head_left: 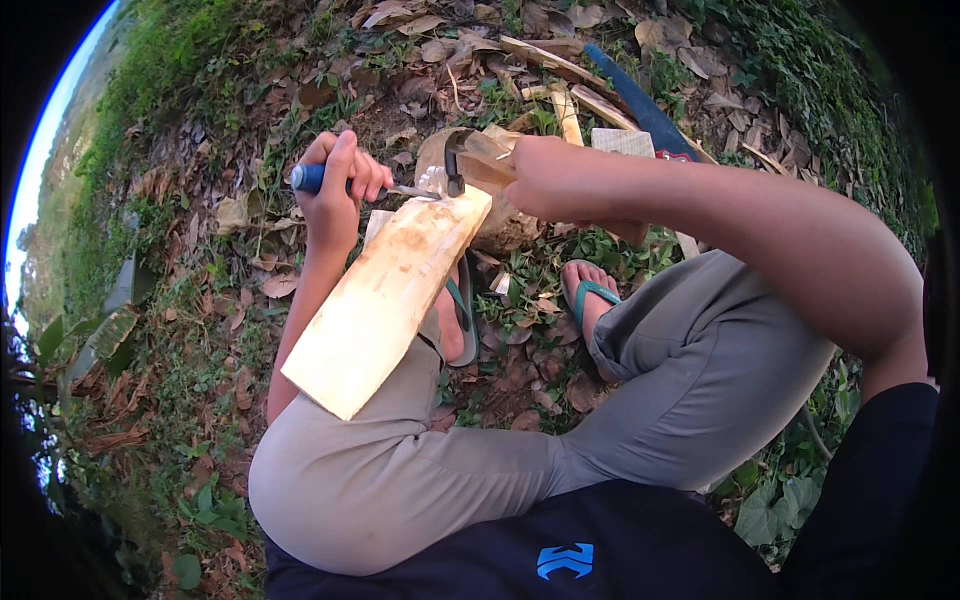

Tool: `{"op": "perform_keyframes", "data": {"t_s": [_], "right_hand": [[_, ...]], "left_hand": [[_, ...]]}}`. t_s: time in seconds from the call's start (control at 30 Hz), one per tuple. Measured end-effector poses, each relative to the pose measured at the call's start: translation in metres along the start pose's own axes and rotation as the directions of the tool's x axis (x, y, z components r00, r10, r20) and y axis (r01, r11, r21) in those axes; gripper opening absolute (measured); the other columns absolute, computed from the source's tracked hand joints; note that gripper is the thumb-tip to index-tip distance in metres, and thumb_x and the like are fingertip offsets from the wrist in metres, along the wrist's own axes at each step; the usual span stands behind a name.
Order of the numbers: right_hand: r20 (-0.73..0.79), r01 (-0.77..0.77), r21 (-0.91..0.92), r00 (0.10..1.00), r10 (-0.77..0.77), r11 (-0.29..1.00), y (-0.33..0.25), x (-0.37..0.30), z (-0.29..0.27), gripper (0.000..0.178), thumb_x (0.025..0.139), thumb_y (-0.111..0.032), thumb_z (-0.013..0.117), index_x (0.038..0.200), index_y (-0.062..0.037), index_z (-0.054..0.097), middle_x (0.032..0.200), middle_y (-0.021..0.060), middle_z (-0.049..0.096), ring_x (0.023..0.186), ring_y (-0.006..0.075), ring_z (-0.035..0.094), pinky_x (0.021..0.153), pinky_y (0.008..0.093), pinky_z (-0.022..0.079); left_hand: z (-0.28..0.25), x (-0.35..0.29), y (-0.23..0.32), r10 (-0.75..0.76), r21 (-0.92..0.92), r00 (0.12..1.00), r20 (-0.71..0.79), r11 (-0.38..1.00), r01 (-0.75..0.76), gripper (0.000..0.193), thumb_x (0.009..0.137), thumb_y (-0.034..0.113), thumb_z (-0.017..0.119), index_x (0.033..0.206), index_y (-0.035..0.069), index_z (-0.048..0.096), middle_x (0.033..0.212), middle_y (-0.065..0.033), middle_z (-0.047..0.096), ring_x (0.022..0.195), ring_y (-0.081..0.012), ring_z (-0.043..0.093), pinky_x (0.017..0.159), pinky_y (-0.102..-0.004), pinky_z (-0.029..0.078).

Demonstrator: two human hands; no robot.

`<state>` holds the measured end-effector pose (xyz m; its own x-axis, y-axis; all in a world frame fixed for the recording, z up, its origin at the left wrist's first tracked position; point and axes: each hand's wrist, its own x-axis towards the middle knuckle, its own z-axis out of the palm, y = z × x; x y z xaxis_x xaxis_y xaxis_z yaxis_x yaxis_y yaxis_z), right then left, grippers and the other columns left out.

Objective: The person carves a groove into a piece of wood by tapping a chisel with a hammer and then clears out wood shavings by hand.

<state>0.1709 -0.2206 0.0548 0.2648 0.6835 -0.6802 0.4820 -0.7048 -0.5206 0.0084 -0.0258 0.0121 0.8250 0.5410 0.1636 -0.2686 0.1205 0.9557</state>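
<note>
A pale, flat piece of wood [390, 295] slants from my left thigh up to a log [500, 222] on the ground. My left hand [338, 180] is closed around a blue-handled tool [310, 179], whose thin metal shaft lies at the wood's far end; whether it is a chisel or a screwdriver I cannot tell. My right hand [545, 178] is closed in a fist just right of that end. Beside it, a tool with a dark, hooked metal head [455, 170] meets the wood's far corner. Its handle appears to run into my right fist, mostly hidden.
Behind the log lie split wood strips [567, 115], a squared wood block [622, 142] and a saw with a blue blade [640, 100]. My feet in green flip-flops [597, 292] rest close to the log. Dry leaves and grass cover the ground.
</note>
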Motion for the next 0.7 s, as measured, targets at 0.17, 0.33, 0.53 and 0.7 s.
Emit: {"op": "perform_keyframes", "data": {"t_s": [0.17,0.33,0.53,0.7], "right_hand": [[-0.065,0.101,-0.123,0.992,-0.110,0.987,0.014,0.009,0.005,0.031,0.094,-0.016,0.059,0.114,0.0073,0.063,0.087,0.0250,0.068,0.071,0.0354,0.070,0.061,0.0432,0.056],[-0.005,0.100,-0.276,0.994,-0.105,0.956,0.006,0.006,0.004,0.032,0.095,-0.018,0.058,0.114,0.0076,0.062,0.086,0.0234,0.069,0.074,0.0353,0.070,0.065,0.0435,0.055],[0.120,0.116,-0.467,0.991,-0.067,0.876,0.002,0.015,-0.013,0.030,0.096,-0.021,0.057,0.107,0.0075,0.062,0.078,0.0174,0.067,0.062,0.0272,0.067,0.053,0.0407,0.052],[-0.018,0.032,-0.172,0.999,-0.036,0.985,-0.010,0.004,-0.034,0.033,0.099,-0.026,0.055,0.110,0.0049,0.060,0.071,0.0098,0.060,0.050,0.0204,0.056,0.043,0.0354,0.047]], "left_hand": [[0.007,0.026,0.002,-0.138,0.092,0.989,-0.050,0.986,0.142,0.035,0.101,0.019,0.055,0.069,0.010,0.043,0.054,0.0006,0.042,0.048,-0.0121,0.045,0.061,-0.0355,0.053],[0.018,0.026,-0.006,-0.078,0.119,0.970,-0.230,0.987,0.108,0.034,0.100,0.019,0.057,0.071,0.009,0.043,0.055,0.0010,0.042,0.047,-0.0110,0.045,0.055,-0.0334,0.052],[0.012,0.000,-0.007,0.000,0.098,0.970,-0.242,0.995,0.024,0.034,0.102,0.018,0.055,0.073,0.010,0.040,0.054,0.0011,0.041,0.046,-0.0106,0.042,0.055,-0.0322,0.049],[-0.003,-0.017,-0.003,-0.003,0.027,0.994,-0.112,1.000,0.006,0.033,0.102,0.016,0.053,0.073,0.010,0.040,0.056,0.0018,0.041,0.048,-0.0100,0.042,0.057,-0.0317,0.048]]}}
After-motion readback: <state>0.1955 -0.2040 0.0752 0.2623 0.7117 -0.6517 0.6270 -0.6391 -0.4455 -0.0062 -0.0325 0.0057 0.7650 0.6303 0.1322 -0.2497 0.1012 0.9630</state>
